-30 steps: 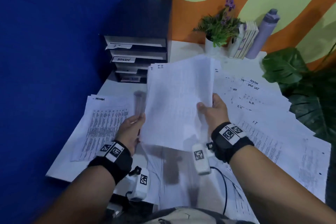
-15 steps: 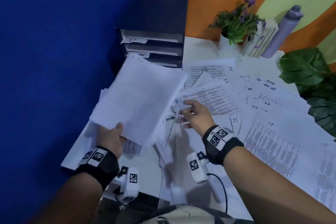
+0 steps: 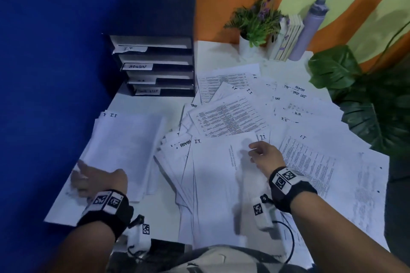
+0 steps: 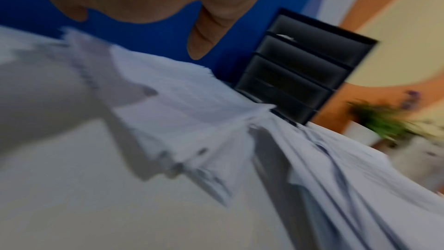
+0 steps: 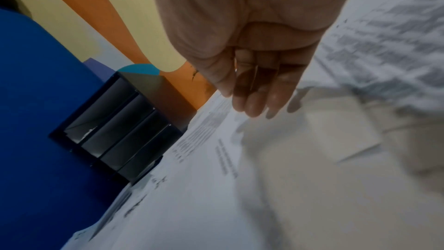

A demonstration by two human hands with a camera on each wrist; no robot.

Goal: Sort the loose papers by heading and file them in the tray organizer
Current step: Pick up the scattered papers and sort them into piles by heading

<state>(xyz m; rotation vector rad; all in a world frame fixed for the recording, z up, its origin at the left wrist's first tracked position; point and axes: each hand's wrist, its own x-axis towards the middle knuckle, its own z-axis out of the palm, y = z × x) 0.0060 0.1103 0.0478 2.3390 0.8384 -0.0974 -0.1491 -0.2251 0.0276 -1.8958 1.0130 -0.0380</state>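
A black tray organizer point(image 3: 159, 17) stands at the back left, its slots labelled I.T., ADMIN, H.R. and TASK LIST. A stack of papers headed I.T. point(image 3: 124, 153) lies on the table's left side. My left hand point(image 3: 88, 179) hovers open over its near left corner and holds nothing; the left wrist view shows the thumb point(image 4: 199, 45) above the stack point(image 4: 180, 102). My right hand point(image 3: 257, 150) is open, with straight fingers point(image 5: 252, 98) reaching down to a loose sheet headed I.T. point(image 3: 213, 184) in the middle. Many loose sheets point(image 3: 230, 117) are fanned out across the centre and right.
A potted plant point(image 3: 255, 20), a row of books point(image 3: 288, 37) and a purple bottle point(image 3: 310, 29) stand at the back. Large green leaves point(image 3: 366, 99) overhang the table's right edge. A blue wall point(image 3: 44, 73) borders the left. A bare strip of white table point(image 3: 155, 108) lies before the organizer.
The I.T. stack, held up in both hands, went left in my left hand and now lies on the table, released. My right hand moved to the loose sheets in the middle.
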